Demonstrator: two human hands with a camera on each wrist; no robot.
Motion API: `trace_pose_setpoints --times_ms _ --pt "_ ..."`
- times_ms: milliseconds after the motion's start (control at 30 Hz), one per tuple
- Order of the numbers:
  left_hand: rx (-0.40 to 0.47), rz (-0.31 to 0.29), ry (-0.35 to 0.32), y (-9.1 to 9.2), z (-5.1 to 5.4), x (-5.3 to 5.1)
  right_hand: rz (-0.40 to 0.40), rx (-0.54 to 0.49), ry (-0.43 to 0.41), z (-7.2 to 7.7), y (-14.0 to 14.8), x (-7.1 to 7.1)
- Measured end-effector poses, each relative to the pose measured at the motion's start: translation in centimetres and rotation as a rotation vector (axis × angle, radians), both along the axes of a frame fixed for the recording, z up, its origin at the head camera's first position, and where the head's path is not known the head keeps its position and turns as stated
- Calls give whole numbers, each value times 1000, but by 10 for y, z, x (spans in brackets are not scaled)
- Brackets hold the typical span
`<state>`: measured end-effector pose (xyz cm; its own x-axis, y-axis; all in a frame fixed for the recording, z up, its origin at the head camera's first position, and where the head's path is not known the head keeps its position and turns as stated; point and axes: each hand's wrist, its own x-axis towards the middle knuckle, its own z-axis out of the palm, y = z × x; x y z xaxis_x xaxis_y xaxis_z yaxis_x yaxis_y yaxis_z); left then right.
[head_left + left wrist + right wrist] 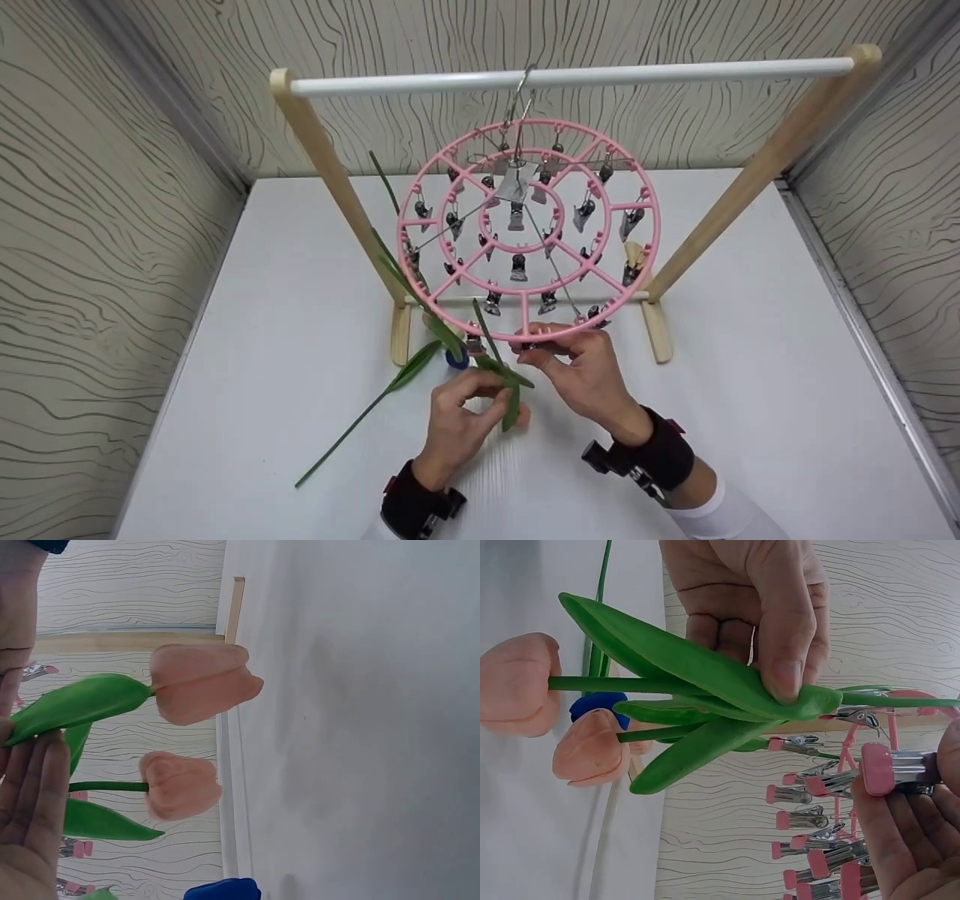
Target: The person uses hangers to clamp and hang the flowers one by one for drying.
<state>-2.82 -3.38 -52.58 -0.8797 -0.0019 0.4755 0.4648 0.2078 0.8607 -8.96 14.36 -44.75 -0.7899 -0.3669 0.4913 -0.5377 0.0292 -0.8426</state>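
My left hand [461, 420] pinches the tulip [697, 667], bloom [202, 682] down, stem [900, 700] running up and far; my right hand [589, 375] (nearer the rack [525, 319]) grips a clip [907, 766] at its near rim, right of the stem.

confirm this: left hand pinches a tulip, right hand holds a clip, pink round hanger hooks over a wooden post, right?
The last part is wrong: the head view shows the pink round hanger hooked over the white bar. The rest stands: left hand pinches a tulip, right hand holds a clip.
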Motion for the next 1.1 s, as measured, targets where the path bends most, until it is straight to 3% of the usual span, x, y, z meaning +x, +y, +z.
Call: trace_pose_setpoints --times_ms 333,500,800,1100 --pt "11 -6 34 0 3 0 19 -121 91 -10 -5 2" --pt "-3 0 51 2 5 0 52 -170 87 -8 -8 6" --pt "-12 9 73 4 9 -3 36 -210 103 -9 -9 6" --pt "-22 -4 141 8 12 -9 4 -213 146 -11 -13 5"
